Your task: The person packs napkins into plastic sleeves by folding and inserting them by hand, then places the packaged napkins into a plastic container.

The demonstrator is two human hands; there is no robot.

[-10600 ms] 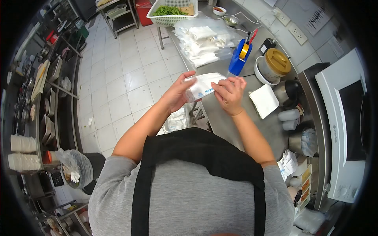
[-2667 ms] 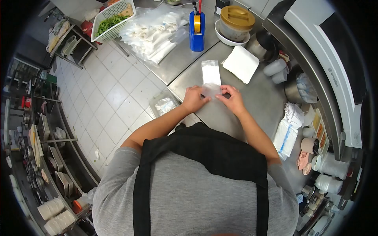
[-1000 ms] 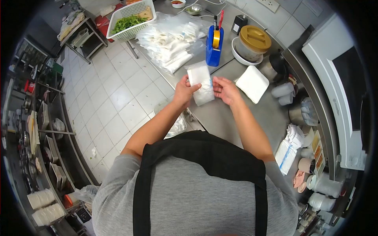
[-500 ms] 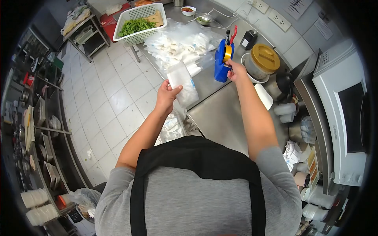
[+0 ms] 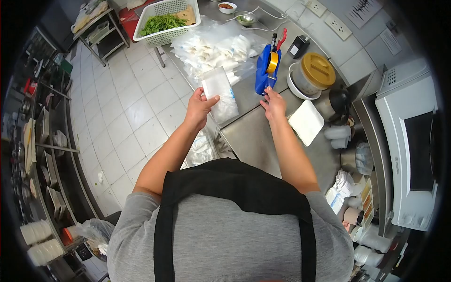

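Note:
A white folded packet in a clear bag (image 5: 221, 97) is pinched in my left hand (image 5: 201, 107), above the left edge of the steel table. Just below the front of the blue tape dispenser (image 5: 266, 74), my right hand (image 5: 274, 102) has its thumb and forefinger together; a strip of tape seems to run from them up to the yellow roll (image 5: 272, 62). Behind the held packet lies a heap of similar bagged packets (image 5: 217, 49). A stack of white sheets (image 5: 306, 122) rests right of my right hand.
A basket of greens (image 5: 167, 23) stands at the back left of the table. Right of the dispenser are a tub with a yellow lid (image 5: 315, 71) in a white bowl and a dark jug (image 5: 334, 104). A white microwave (image 5: 411, 141) is at the far right.
My left hand carried the packet left, away from my right hand. My right hand reached up to the tape roll, then drew back down toward me from the dispenser.

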